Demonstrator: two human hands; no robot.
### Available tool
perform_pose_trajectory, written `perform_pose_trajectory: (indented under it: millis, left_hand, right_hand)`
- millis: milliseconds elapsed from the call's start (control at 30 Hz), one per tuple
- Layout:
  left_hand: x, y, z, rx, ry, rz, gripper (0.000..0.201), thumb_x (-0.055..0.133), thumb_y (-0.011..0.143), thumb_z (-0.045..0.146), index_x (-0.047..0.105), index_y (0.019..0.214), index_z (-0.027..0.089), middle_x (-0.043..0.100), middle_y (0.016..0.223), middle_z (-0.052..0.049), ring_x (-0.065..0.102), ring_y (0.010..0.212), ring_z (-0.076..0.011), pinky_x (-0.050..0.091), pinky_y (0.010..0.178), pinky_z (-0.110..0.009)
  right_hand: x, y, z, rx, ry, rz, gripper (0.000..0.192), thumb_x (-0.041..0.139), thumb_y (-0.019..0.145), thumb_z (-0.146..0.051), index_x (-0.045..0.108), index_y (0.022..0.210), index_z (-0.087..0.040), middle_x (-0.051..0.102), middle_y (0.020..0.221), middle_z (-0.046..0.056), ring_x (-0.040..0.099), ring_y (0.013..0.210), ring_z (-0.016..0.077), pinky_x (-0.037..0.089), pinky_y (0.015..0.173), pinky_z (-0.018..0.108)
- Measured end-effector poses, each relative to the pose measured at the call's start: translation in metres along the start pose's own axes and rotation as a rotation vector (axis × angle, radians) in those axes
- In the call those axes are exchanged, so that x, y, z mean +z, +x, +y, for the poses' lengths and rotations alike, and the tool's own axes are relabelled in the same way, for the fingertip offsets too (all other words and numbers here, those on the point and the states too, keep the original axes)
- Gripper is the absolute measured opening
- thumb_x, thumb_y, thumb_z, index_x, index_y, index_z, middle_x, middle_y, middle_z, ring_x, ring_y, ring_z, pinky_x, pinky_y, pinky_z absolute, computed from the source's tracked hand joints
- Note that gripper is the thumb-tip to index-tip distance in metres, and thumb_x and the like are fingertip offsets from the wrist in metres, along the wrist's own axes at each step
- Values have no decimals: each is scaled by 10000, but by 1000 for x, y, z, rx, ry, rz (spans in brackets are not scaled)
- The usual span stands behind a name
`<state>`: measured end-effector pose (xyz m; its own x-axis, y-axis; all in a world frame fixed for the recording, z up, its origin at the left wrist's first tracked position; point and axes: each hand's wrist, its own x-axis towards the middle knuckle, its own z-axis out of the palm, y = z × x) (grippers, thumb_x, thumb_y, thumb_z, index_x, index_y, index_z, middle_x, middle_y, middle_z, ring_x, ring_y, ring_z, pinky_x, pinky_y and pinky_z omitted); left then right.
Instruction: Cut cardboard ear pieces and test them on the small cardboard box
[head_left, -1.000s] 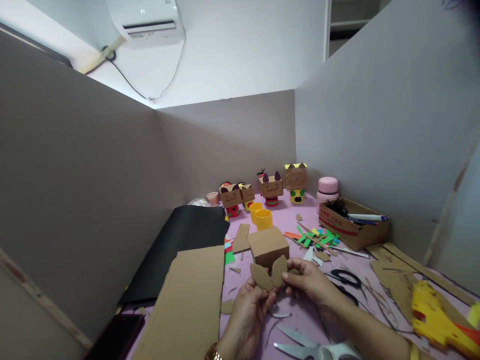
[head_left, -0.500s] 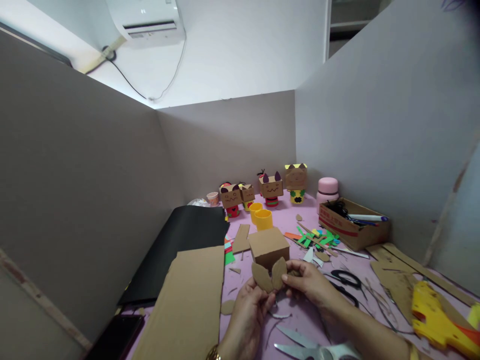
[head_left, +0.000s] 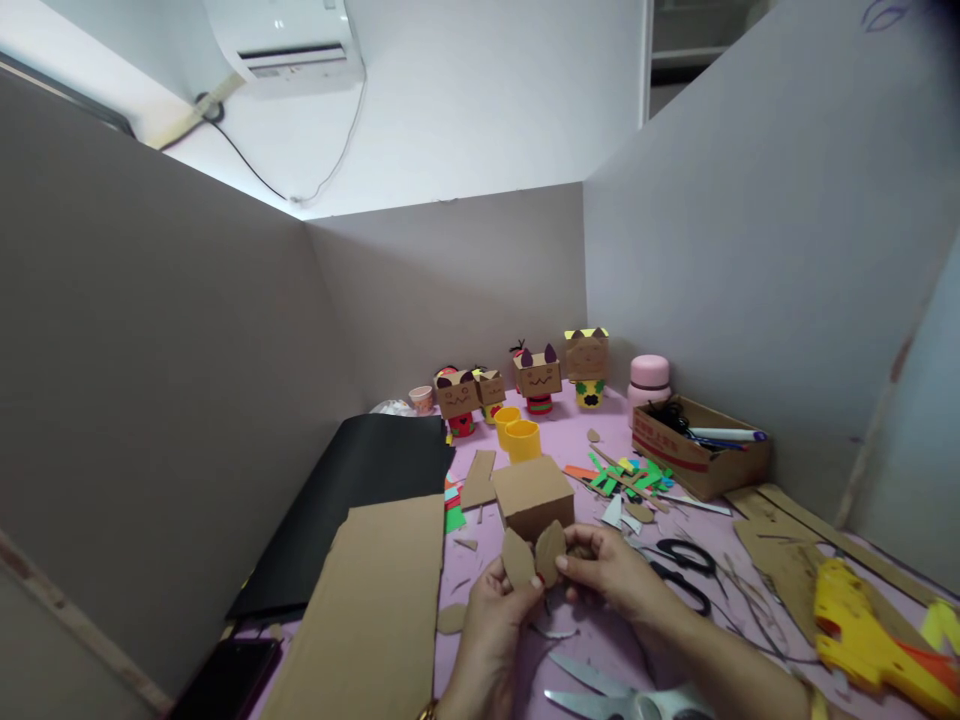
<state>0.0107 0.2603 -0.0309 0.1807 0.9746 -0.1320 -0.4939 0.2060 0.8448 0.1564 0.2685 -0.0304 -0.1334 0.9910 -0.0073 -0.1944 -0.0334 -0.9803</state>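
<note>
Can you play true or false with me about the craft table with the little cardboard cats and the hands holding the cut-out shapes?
1. Each hand holds a brown cardboard leaf shape. True: the left hand pinches one leaf shape and the right hand pinches the other leaf shape.
2. The plain cardboard box sits right behind the hands. True.
3. The two cups behind the box are blue. False: they are yellow.
4. The black-handled scissors are in the right hand. False: they lie on the pink table, beside that hand.
5. The yellow glue gun lies at the left edge. False: it lies at the right.
</note>
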Motion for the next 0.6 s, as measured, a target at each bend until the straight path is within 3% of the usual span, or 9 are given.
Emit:
perform_pose_trajectory:
  millis: [167,333,500,600]
  left_hand:
    - [-17,17,-11,51,-9,95,525,924,430,248,697,885,117,762,775,-99,694,651,-203,524,650,-278]
    - [-12,8,0,54,-8,44,456,931,419,166,714,817,113,761,775,-88,694,711,-211,523,649,-249]
    - [8,-18,11,-20,-69,30,214,800,702,204,719,870,99,754,755,-82,666,582,-122,497,516,-162]
    - [10,-29,12,-106,-163,165,19,709,777,105,698,782,119,749,724,-58,673,550,-112,512,479,-152]
  right_hand:
    - [2,-2,-4,-14,-4,-63,411,809,539,-471,651,726,-141,653,581,-10,532,420,81,363,413,189]
    - [0,-4,-19,-72,-18,-44,469,818,541,-522,635,751,-145,633,555,-35,526,424,75,351,418,183]
    - [9,-19,-22,-65,8,-6,495,803,548,-554,540,736,-178,639,559,-23,603,481,129,383,441,198]
    - [14,-29,-18,-76,15,43,477,775,592,-578,532,711,-185,628,558,-20,603,510,134,394,465,205]
